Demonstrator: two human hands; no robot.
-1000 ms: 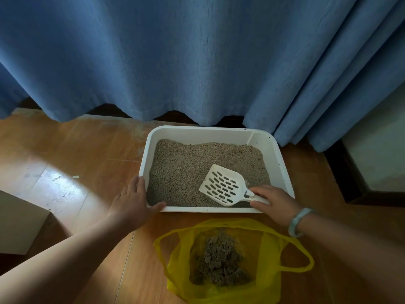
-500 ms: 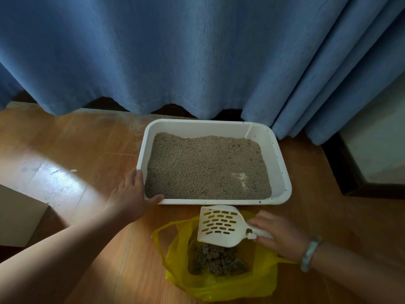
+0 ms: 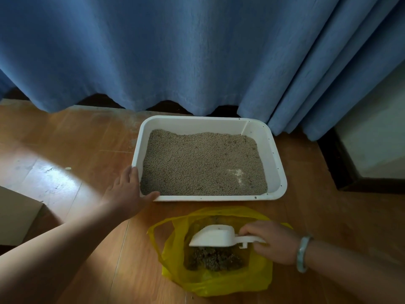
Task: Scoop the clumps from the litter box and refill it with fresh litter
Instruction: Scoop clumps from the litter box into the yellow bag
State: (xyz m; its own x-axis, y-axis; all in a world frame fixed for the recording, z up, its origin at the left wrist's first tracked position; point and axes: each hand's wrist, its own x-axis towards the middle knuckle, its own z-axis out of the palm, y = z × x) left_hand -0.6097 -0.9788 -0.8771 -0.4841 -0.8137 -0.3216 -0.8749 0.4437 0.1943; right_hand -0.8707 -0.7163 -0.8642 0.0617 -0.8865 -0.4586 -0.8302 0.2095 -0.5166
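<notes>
In the head view, the scoop is held in front of the litter box, over the yellow bag, its handle gripped by the right hand. It is turned face down, its long axis parallel to the box's near rim, blade to the left. The left hand is laid flat on the box's near left corner. Dark clumps are collected in the bag; scooping is judged nearly done, refilling not started.

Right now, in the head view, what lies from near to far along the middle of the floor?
Yellow bag of clumps, with the right hand holding the scoop over it → litter box → blue curtain.
</notes>
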